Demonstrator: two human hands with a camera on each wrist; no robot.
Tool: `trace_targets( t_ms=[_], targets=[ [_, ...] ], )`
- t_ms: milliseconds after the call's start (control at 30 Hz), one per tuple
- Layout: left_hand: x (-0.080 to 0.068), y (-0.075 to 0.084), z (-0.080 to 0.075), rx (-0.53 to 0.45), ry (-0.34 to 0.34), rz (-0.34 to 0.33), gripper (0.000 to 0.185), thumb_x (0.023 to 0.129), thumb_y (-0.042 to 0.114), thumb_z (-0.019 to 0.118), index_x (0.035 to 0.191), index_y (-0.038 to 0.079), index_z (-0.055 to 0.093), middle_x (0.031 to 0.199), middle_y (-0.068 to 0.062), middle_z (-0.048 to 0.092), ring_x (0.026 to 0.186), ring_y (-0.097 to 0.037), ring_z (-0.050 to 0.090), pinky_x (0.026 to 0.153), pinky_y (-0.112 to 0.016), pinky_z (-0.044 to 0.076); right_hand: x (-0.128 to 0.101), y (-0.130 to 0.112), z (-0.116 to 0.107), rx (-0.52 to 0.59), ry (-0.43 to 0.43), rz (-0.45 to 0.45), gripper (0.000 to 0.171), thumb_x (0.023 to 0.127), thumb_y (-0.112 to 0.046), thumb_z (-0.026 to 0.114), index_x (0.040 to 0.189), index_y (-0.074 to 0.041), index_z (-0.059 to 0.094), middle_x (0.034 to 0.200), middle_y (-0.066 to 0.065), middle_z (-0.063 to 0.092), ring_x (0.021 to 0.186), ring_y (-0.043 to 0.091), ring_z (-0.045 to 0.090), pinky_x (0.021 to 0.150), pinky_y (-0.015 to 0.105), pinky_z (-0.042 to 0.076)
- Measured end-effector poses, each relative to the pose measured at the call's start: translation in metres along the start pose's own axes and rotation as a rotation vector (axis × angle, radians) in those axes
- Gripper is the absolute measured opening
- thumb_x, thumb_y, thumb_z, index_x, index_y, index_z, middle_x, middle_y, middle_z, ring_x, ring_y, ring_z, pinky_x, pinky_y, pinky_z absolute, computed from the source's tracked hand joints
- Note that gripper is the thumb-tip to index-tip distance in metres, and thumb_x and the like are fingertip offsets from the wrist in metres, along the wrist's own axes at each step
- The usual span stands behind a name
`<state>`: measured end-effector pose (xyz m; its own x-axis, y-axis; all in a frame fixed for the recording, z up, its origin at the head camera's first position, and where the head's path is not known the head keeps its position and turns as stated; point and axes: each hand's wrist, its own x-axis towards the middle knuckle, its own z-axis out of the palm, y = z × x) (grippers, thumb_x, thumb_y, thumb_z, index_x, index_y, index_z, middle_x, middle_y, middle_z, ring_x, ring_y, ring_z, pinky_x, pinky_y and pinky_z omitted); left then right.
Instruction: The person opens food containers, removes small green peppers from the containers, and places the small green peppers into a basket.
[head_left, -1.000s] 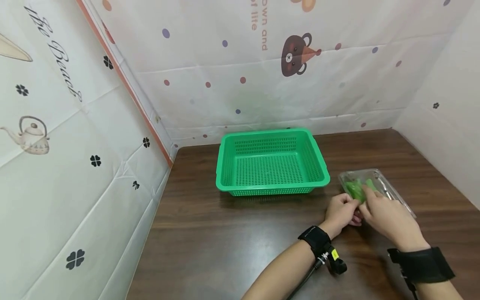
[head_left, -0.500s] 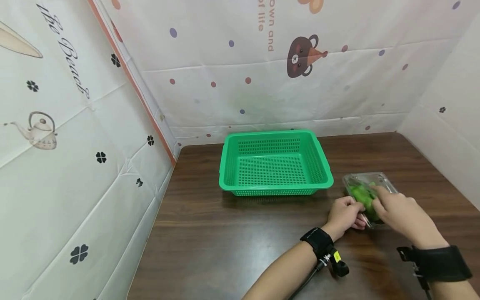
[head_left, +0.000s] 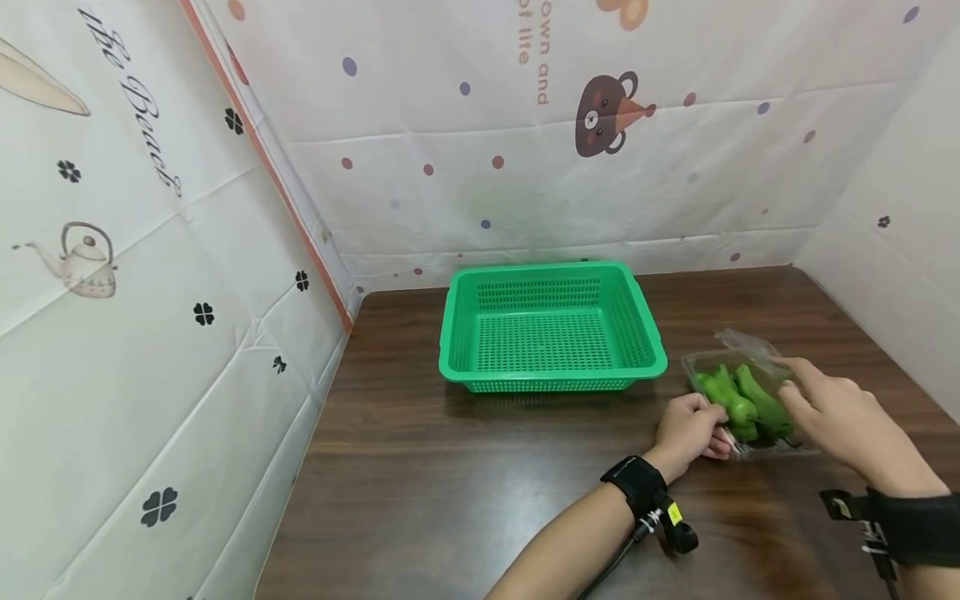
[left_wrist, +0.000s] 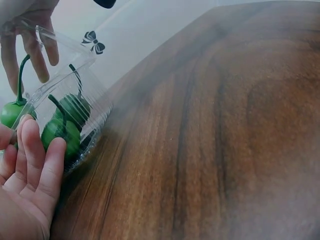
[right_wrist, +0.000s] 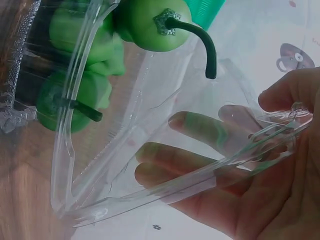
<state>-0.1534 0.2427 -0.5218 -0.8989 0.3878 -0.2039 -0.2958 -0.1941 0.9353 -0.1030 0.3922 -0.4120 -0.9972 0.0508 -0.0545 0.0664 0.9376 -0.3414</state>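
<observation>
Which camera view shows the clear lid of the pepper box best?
The right wrist view: the clear lid fills the frame, held by the right hand. The head view shows it small; the left wrist view shows one edge.

The table is dark brown wood with a clear grain and a smooth, slightly glossy finish that gives soft reflections. The clamshell box is thin transparent plastic, shiny and a little wrinkled, and the green peppers inside it have a smooth, waxy and glossy skin with dark matt stems. At 12 o'clock from the left hand, the green basket is perforated plastic with a soft shine, and the walls behind are covered with a printed, creased sheet of matt look.
</observation>
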Motion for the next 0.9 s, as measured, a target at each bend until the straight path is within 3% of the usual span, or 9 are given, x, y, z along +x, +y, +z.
trace_targets(
  t_ms=[167,433,533,667,800,900],
  targets=[
    [-0.001,0.001,0.001,0.014,0.000,-0.005,0.025,0.087,0.007,0.064,0.065,0.011,0.054,0.049,0.002,0.056,0.039,-0.008,0.054,0.041,-0.023,0.047,0.000,0.002,-0.001,-0.004,0.000,0.020,0.061,0.110,-0.033,0.025,0.150,0.013,0.027,0.065,0.006,0.053,0.053,0.021,0.045,0.053,0.036,0.034],
    [0.000,0.001,0.000,0.022,0.005,-0.006,0.023,0.087,0.008,0.065,0.066,0.011,0.055,0.050,0.002,0.056,0.039,-0.007,0.054,0.041,-0.022,0.047,-0.001,0.010,-0.005,-0.012,0.023,0.018,0.061,0.111,-0.033,0.029,0.150,0.014,0.026,0.082,0.025,0.062,0.054,0.021,0.046,0.052,0.038,0.034],
    [0.000,0.001,0.000,0.032,0.004,-0.010,0.023,0.087,0.009,0.066,0.067,0.010,0.056,0.050,0.002,0.057,0.039,-0.007,0.054,0.041,-0.022,0.047,0.000,0.012,-0.006,-0.022,0.028,0.018,0.061,0.111,-0.031,0.033,0.149,0.015,0.028,0.103,0.040,0.061,0.060,0.026,0.056,0.054,0.039,0.038],
    [-0.001,0.002,0.000,0.038,0.008,-0.017,0.022,0.087,0.010,0.066,0.067,0.009,0.057,0.050,0.002,0.057,0.039,-0.007,0.054,0.041,-0.023,0.047,0.001,0.014,-0.008,-0.031,0.041,0.006,0.059,0.110,-0.030,0.035,0.146,0.016,0.032,0.122,0.049,0.051,0.074,0.041,0.065,0.055,0.043,0.043],
    [-0.002,0.003,0.000,0.033,0.009,-0.020,0.022,0.087,0.010,0.065,0.067,0.009,0.057,0.050,0.002,0.056,0.039,-0.008,0.054,0.041,-0.023,0.047,0.002,0.016,-0.008,-0.031,0.031,0.006,0.059,0.110,-0.032,0.035,0.145,0.015,0.033,0.123,0.050,0.050,0.080,0.049,0.065,0.057,0.048,0.046],
    [-0.003,0.004,0.000,0.028,0.008,-0.016,0.022,0.087,0.010,0.065,0.068,0.009,0.057,0.050,0.002,0.056,0.039,-0.007,0.054,0.042,-0.023,0.048,0.001,0.016,-0.008,-0.019,0.032,0.012,0.059,0.110,-0.032,0.033,0.147,0.014,0.031,0.110,0.044,0.058,0.067,0.038,0.061,0.054,0.045,0.042]
  ],
)
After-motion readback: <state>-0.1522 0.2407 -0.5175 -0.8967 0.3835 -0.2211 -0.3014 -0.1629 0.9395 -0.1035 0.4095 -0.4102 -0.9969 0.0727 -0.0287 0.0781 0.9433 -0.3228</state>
